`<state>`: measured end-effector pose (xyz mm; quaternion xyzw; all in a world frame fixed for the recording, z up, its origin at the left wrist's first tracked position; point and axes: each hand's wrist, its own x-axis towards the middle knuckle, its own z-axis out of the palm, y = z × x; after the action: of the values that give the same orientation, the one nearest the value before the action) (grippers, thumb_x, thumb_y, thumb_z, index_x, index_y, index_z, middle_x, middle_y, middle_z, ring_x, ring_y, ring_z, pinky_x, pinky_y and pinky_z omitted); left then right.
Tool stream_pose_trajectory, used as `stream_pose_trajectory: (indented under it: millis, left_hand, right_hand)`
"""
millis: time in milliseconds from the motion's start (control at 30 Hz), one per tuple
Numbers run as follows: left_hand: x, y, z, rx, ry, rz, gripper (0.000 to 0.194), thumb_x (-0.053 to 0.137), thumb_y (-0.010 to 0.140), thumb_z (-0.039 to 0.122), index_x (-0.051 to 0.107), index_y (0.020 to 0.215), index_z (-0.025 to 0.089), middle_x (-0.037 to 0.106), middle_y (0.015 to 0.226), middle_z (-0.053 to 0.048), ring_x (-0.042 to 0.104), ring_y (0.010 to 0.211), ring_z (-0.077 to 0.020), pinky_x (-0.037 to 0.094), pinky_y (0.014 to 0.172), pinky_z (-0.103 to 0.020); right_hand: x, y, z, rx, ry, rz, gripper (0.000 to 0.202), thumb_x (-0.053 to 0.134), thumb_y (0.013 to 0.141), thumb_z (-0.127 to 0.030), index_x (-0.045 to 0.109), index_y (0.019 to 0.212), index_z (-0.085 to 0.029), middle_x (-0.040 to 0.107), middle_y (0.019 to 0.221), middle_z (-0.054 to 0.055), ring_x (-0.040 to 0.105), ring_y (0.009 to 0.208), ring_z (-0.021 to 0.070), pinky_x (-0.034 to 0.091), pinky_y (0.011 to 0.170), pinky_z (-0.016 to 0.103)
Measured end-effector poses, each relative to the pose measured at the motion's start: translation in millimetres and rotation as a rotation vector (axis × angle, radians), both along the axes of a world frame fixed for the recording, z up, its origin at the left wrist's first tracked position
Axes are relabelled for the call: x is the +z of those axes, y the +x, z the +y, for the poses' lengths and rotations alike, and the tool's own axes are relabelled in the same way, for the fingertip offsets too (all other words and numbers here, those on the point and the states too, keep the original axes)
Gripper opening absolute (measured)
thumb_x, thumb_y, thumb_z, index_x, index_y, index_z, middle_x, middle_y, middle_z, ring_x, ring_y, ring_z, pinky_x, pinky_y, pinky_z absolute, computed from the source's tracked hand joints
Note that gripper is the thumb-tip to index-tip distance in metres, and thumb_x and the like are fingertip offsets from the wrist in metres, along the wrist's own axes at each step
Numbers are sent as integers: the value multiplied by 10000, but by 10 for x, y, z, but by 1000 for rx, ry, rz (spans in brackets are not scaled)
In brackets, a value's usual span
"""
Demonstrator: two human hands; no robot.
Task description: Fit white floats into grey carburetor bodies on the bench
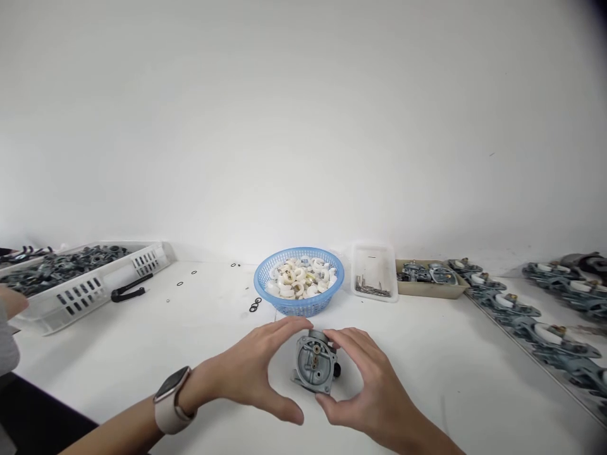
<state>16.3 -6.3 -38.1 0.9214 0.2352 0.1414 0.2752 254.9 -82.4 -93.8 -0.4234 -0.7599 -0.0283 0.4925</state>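
Note:
A grey metal carburetor body [313, 365] is on the white table in front of me, its open bowl side with brass jets facing up toward me. My right hand [365, 385] holds it from the right, index finger at the top edge and thumb at the lower edge. On the other side my left hand [256, 366], wearing a watch [173, 385], is open in a wide curve. Its index fingertip is close to the carburetor's top; whether it touches I cannot tell. The left thumb is apart from the part.
Behind stands a blue basket [298, 308] of white plastic rings, beside a clear tray [374, 259] of metal pins and a beige box [429, 289] of parts. Carburetors [509, 304] line the right. Left are a white crate [80, 297], black tweezers-like tool [130, 291], O-rings [255, 305] and another person's arm [12, 303].

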Motion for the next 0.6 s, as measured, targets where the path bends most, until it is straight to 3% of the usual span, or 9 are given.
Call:
stream_pose_trajectory:
  millis: [100, 267, 467, 600]
  left_hand:
    - [-177, 37, 37, -13, 130, 35, 1022, 879, 672, 504, 341, 1522, 321, 459, 1545, -125, 481, 1353, -399, 376, 1130, -541]
    - [-395, 131, 171, -44, 68, 61, 997, 839, 713, 504, 294, 1530, 330, 603, 1399, -108, 598, 1210, -378, 458, 1030, -520]
    - [-506, 132, 287, -86, 21, 9, 944, 841, 700, 494, 346, 1492, 352, 617, 1370, -78, 626, 1151, -361, 473, 992, -478]
    - [-531, 83, 313, -117, -86, -67, 944, 845, 718, 447, 336, 1509, 364, 599, 1411, -65, 598, 1217, -347, 465, 1022, -456]
  right_hand:
    - [-34, 2, 29, 37, -245, 42, 624, 793, 567, -196, 641, 1171, -218, 716, 996, 70, 669, 911, 281, 586, 804, 397]
    - [-119, 19, 91, 73, -404, 6, 561, 795, 553, -213, 661, 1097, -229, 702, 958, 49, 650, 889, 270, 558, 839, 406]
    - [-193, 53, 132, 48, -526, -63, 589, 827, 576, -247, 646, 1136, -240, 696, 1026, 56, 632, 967, 286, 549, 883, 417]
    - [-151, 116, 137, 1, -588, -157, 658, 908, 571, -372, 634, 1159, -260, 688, 1099, 56, 614, 1059, 306, 560, 888, 415]
